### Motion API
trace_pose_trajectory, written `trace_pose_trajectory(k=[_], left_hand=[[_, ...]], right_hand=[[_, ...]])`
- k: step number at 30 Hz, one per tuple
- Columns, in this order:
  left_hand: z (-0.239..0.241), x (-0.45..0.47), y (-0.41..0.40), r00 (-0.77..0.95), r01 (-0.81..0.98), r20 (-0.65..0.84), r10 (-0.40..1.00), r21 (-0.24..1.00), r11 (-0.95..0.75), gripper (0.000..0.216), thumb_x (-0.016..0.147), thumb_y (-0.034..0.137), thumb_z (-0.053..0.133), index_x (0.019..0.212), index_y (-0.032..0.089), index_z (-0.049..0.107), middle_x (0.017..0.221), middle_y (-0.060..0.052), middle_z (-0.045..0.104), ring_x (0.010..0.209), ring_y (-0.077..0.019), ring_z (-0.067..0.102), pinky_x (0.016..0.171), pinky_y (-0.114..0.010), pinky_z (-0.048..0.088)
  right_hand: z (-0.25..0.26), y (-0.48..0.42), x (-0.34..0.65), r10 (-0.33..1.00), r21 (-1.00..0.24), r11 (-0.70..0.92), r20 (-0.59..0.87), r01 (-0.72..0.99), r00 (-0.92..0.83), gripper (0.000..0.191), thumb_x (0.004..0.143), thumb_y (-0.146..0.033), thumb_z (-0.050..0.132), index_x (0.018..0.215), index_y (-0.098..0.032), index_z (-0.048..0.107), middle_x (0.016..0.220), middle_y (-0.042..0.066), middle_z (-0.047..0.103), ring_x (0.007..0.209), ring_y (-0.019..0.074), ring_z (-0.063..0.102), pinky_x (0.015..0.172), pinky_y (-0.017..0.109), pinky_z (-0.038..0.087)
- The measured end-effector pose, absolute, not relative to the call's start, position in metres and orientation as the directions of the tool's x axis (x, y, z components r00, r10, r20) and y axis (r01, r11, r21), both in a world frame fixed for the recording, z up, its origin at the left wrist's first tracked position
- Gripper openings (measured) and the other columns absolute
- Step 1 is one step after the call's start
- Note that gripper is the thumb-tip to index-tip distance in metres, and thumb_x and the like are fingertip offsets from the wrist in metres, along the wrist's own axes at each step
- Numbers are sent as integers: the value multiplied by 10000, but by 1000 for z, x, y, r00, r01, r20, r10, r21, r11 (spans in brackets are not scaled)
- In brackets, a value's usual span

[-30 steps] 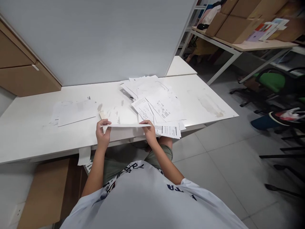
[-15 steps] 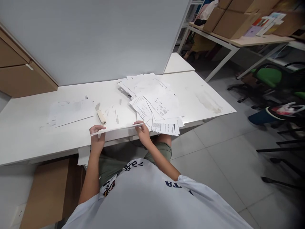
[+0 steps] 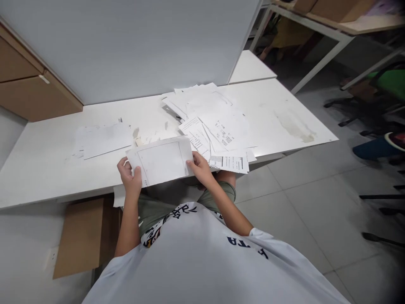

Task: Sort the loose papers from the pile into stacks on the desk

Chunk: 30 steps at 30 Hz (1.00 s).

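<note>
A white sheet of paper [image 3: 163, 160] with thin printed lines is held up at the desk's front edge, its face tilted toward me. My left hand [image 3: 130, 175] pinches its left edge, thumb in front and fingers behind. At the right edge, my right hand [image 3: 200, 168] grips it the same way. Partly hidden behind the sheet's upper left corner is a small cream-coloured block [image 3: 138, 142]. An untidy heap of papers [image 3: 218, 116] lies beyond my right hand, some printed. To the left rests a flatter stack of paper [image 3: 104, 141].
The white desk [image 3: 41, 156] has smudges and backs onto a grey partition [image 3: 142, 46]. Cardboard boxes stand at its left end [image 3: 41, 99] and beneath it [image 3: 79, 236]. At right are a second table [image 3: 316, 25], chairs and a blue bin [image 3: 376, 145].
The paper, seen nearly edge-on before, has been tilted up so its printed face shows. Both hands still hold it. My view has shifted slightly.
</note>
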<state>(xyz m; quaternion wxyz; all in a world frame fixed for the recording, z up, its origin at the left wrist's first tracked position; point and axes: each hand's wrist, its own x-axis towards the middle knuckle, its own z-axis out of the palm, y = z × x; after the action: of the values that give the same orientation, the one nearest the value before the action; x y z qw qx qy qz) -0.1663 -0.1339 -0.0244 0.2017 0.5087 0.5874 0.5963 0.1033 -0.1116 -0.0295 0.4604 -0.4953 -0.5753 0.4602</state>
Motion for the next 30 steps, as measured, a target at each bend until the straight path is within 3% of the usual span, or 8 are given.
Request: trace_pose_trajectory(k=[3,6,8,16,21,24,27,30], left_hand=[[-14,-171,-138,-516,426,304,801,902,-68,453,840,232,559,1267,242,407,864,-17,592,833,-178,609,822,-316,496],[-10,-177,-134,-550,518,214,807,846,129,359,856,220,546,1210,240,490,895,-35,632,859,-197,613,838,-335,489],[-11,-179,-127,-516,577,193,834,799,172,319,854,221,548,1172,242,531,915,-45,649,897,-222,619,859,-363,486],[-32,-174,-105,-361,763,300,883,640,95,205,772,224,634,977,213,641,1045,-147,648,1088,-388,526,1009,-600,376],[-27,-172,-103,-359,740,337,870,671,46,258,810,235,602,1066,214,624,1120,-144,618,1133,-362,518,1049,-567,370],[-13,-170,-86,-274,755,367,889,655,-37,292,875,274,551,1155,209,600,1215,-143,591,1215,-330,495,1096,-511,362],[-4,-165,-53,-190,783,346,919,618,-71,298,914,295,521,1190,216,599,1312,-127,576,1387,-326,376,1213,-533,183],[-7,-160,-20,-254,778,220,942,626,63,326,922,279,511,1233,237,600,1453,-100,516,1513,-346,169,1210,-618,-57]], right_hand=[[-33,-105,107,986,-986,-58,-81,158,-144,467,762,-367,558,1205,-221,546,780,-14,618,703,173,551,650,290,444],[-34,-95,106,969,-964,-177,-207,200,-138,541,717,-319,573,1244,-209,526,736,-30,609,643,156,539,608,280,430],[-32,-88,104,963,-953,-201,-235,227,-132,563,707,-302,565,1260,-210,521,725,-38,603,623,150,536,601,279,426],[-26,-71,107,968,-892,-138,-213,430,-132,619,679,-257,545,1295,-195,535,625,-45,526,636,201,543,649,346,458],[-22,-65,116,977,-883,-130,-192,451,-95,646,694,-253,544,1335,-175,517,716,12,600,686,223,560,694,372,480],[-16,-59,121,974,-869,-123,-197,480,-108,656,694,-236,537,1346,-168,521,790,38,625,726,229,568,711,376,483],[-14,-53,124,978,-856,-103,-180,507,-105,669,699,-233,527,1365,-162,519,784,35,609,738,232,565,727,382,480],[-16,-48,126,979,-862,-83,-164,500,-120,679,685,-234,538,1358,-145,530,784,32,600,748,230,558,763,397,480]])
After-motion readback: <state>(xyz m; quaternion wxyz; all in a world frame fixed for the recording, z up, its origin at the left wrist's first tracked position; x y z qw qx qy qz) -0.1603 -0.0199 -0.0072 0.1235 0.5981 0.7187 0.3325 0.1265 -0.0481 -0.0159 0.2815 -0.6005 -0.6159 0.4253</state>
